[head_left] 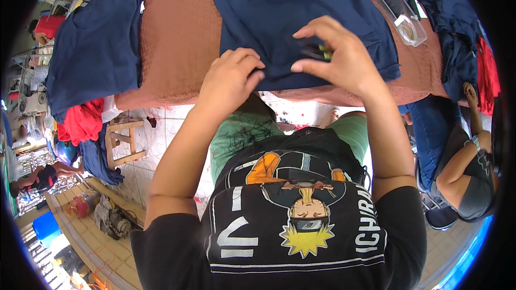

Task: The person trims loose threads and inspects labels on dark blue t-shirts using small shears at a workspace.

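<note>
Navy fabric (301, 5) lies spread on the worktop (180, 37), its near edge by the worktop's front and directly under the person's two hands. The left hand (228, 78) rests at the lower left of this fabric, palm down, fingers bent, the thumb tip close to the forefinger; whether a fold is pinched there, I cannot tell. The right hand (349, 59) is at the fabric's near part, thumb and forefinger spread well apart in a wide curve. Within that curve shows a small dark and yellow-green object (326, 52), blurred; I cannot tell whether the fingers grip it. The two hands stand apart, with fabric between them.

Brown cloth covers the worktop. Toward its left side lies another navy piece (97, 48), hanging over the edge above some red fabric (83, 122). To the right of the spread fabric is a clear plastic container (416, 33).
</note>
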`<action>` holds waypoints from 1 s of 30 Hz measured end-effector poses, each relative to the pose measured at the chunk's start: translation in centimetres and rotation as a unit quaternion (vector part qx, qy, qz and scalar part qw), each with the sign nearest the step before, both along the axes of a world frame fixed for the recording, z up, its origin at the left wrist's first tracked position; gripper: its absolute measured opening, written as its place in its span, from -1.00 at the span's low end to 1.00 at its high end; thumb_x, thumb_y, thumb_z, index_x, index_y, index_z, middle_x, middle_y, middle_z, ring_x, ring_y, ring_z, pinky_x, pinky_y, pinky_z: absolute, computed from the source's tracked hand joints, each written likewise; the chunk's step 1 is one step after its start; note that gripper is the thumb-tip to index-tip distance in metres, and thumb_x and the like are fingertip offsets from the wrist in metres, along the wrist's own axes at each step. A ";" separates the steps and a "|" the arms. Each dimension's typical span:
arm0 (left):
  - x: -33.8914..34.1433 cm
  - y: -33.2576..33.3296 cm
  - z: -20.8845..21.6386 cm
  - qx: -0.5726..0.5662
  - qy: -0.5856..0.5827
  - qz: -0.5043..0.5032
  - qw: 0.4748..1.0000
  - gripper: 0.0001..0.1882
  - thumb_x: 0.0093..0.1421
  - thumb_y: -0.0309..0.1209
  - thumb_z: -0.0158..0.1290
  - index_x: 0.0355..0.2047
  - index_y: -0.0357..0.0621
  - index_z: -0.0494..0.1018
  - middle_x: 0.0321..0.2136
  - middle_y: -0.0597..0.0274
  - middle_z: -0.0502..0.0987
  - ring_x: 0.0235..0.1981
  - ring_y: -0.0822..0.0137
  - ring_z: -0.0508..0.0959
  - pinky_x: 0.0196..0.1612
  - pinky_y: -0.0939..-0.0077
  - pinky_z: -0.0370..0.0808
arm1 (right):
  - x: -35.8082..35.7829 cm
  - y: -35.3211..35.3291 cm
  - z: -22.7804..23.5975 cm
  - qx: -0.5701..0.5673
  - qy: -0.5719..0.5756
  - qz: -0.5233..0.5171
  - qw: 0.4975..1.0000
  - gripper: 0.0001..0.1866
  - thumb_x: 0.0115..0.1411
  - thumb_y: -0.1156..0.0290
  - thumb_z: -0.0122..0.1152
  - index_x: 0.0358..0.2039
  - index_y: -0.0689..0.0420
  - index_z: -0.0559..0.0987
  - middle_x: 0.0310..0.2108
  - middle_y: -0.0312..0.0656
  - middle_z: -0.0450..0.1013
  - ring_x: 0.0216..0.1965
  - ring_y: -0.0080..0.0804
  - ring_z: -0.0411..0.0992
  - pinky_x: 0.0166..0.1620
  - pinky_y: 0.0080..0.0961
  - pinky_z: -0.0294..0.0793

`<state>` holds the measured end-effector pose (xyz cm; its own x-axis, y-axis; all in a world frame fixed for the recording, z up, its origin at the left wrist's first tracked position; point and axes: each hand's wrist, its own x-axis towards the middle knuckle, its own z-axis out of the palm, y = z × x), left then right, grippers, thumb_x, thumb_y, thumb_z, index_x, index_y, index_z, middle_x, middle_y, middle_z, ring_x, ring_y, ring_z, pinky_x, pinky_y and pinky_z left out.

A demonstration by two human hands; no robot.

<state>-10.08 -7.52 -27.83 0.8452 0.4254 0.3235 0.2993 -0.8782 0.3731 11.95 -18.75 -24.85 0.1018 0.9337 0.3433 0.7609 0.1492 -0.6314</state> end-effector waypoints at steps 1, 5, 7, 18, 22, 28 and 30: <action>0.4 0.1 -0.1 -0.066 -0.040 0.030 0.997 -0.80 0.22 -0.35 0.08 -0.20 -0.18 0.48 -0.35 0.17 0.55 -0.26 0.18 0.55 -0.15 0.35 0.46 | -0.1 -0.2 -0.5 -0.011 -0.018 0.000 1.000 -0.66 -0.01 0.47 0.39 -0.17 0.17 0.55 -0.09 -0.19 0.47 -0.21 -0.23 0.50 -0.15 -0.48 0.47; -0.9 1.0 1.5 -0.249 -0.204 0.136 0.937 -0.81 0.38 -0.35 -0.07 -0.20 -0.24 0.43 -0.40 0.29 0.48 -0.30 0.55 0.41 -0.17 0.61 0.38 | 3.2 -0.4 -2.9 -0.061 -0.108 -0.082 0.989 -0.71 0.03 0.51 0.33 -0.19 0.17 0.55 0.10 -0.18 0.44 -0.15 -0.10 0.52 -0.14 -0.37 0.49; -2.2 2.3 0.9 -0.303 -0.296 0.107 0.899 -0.80 0.40 -0.37 -0.11 -0.18 -0.27 0.41 -0.35 0.37 0.47 -0.28 0.55 0.41 -0.14 0.63 0.39 | 5.2 -1.3 -2.0 -0.115 0.092 -0.025 0.989 -0.89 0.16 0.48 0.24 -0.29 0.17 0.56 -0.34 -0.31 0.51 -0.33 -0.47 0.47 -0.25 -0.53 0.45; -0.5 4.4 -0.3 0.138 -0.127 0.198 0.962 -0.80 0.20 -0.40 0.13 -0.17 -0.17 0.50 -0.20 0.10 0.57 -0.34 0.22 0.59 -0.20 0.41 0.51 | 6.7 2.0 -3.4 0.038 -0.110 -0.239 0.964 -0.78 0.13 0.34 0.30 -0.24 0.13 0.57 -0.36 -0.13 0.54 -0.32 -0.24 0.51 -0.24 -0.39 0.48; 0.7 -0.2 1.8 -0.165 -0.125 0.142 0.968 -0.69 0.07 -0.33 0.27 -0.20 -0.14 0.51 -0.16 0.19 0.54 -0.36 0.25 0.56 -0.26 0.39 0.52 | 1.9 1.7 0.0 -0.012 -0.009 -0.173 0.985 -0.72 0.06 0.30 0.35 -0.20 0.06 0.57 -0.36 -0.12 0.53 -0.32 -0.18 0.53 -0.23 -0.36 0.50; 2.9 -2.8 -1.8 -0.103 -0.102 0.143 0.979 -0.69 -0.01 -0.37 0.30 -0.30 -0.21 0.48 -0.27 0.18 0.51 -0.34 0.21 0.55 -0.24 0.36 0.51 | -2.0 2.8 -3.5 -0.103 0.166 -0.041 0.980 -0.64 0.12 0.30 0.30 -0.12 0.18 0.50 -0.30 -0.06 0.50 -0.23 -0.14 0.50 -0.11 -0.37 0.47; 3.1 -2.4 -2.7 -0.056 -0.129 0.137 0.980 -0.76 0.00 -0.41 0.28 -0.33 -0.22 0.52 -0.26 0.17 0.53 -0.29 0.15 0.57 -0.21 0.33 0.51 | -2.2 2.6 -4.4 -0.062 0.196 -0.010 0.979 -0.70 0.16 0.37 0.25 -0.12 0.20 0.50 -0.28 -0.05 0.50 -0.23 -0.16 0.51 -0.10 -0.37 0.47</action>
<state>-7.01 -9.92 -30.55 0.5902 0.6705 0.4495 0.4010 -0.7268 0.5576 9.80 -16.11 -29.28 0.2217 0.9622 0.1582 0.4590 0.0402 -0.8876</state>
